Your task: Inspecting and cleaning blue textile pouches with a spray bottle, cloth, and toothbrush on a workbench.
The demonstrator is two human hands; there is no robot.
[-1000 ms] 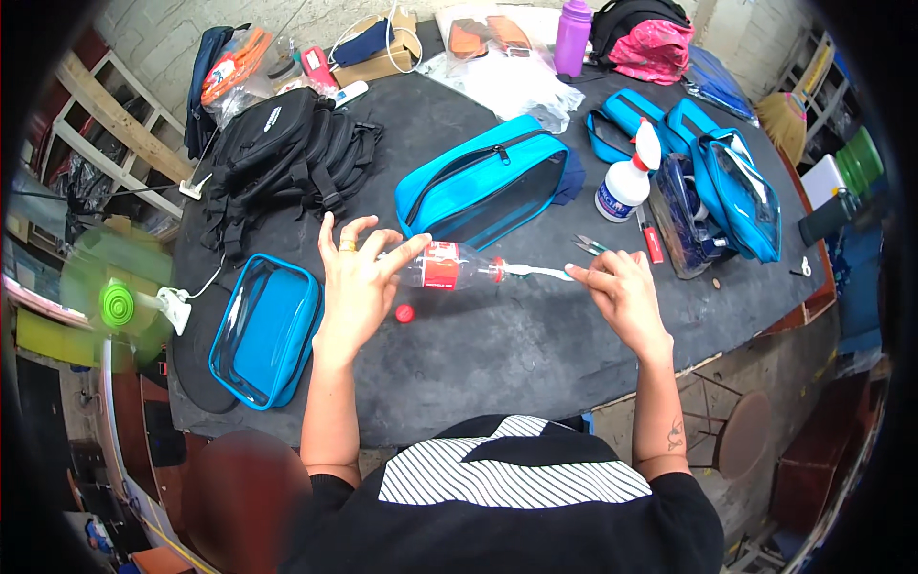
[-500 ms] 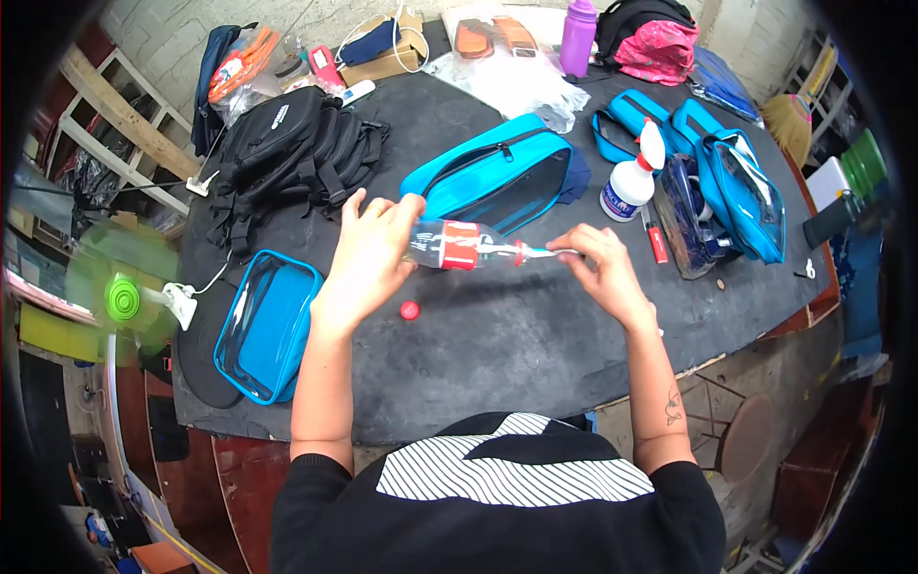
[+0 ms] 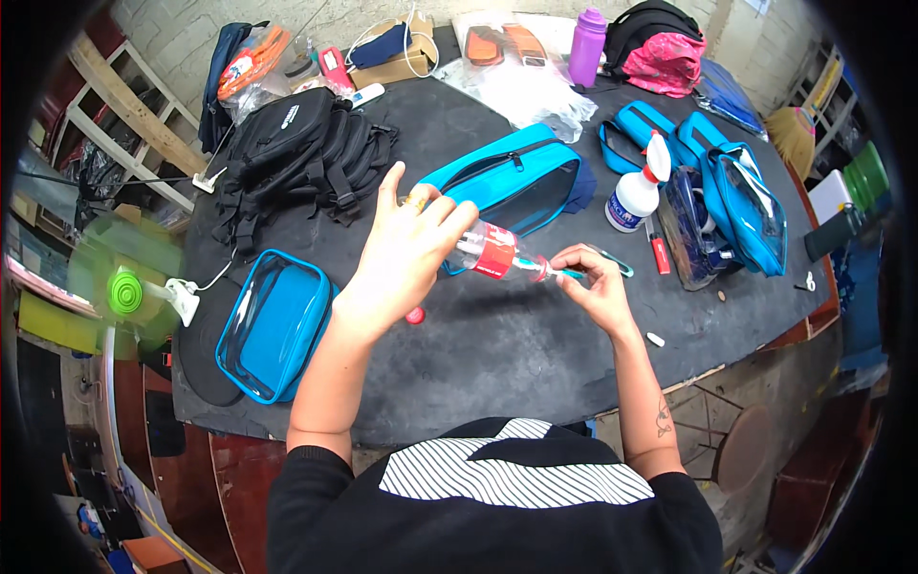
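My left hand (image 3: 406,249) is wrapped round a clear plastic bottle (image 3: 495,253) with a red label, tipped so its neck points right and slightly down. At the bottle's mouth, my right hand (image 3: 595,282) pinches a thin teal and white strip (image 3: 570,275) whose far part runs into the neck. What exactly the strip is cannot be made out. A small teal loop-shaped item (image 3: 620,265) shows just beyond the right fingers. Below the bottle, a red bottle cap (image 3: 415,315) lies on the dark table, partly beside my left wrist.
A blue zip pouch (image 3: 516,182) lies just behind the bottle; another clear-topped pouch (image 3: 273,325) is at left. A black backpack (image 3: 296,153), white spray bottle (image 3: 635,196), red marker (image 3: 661,255) and more blue pouches (image 3: 755,206) surround the hands. A green fan (image 3: 124,292) spins at far left.
The bottle has shifted right and its neck tips further down. My right hand moved slightly lower, with the strip still at the mouth. The whole view has shifted a little.
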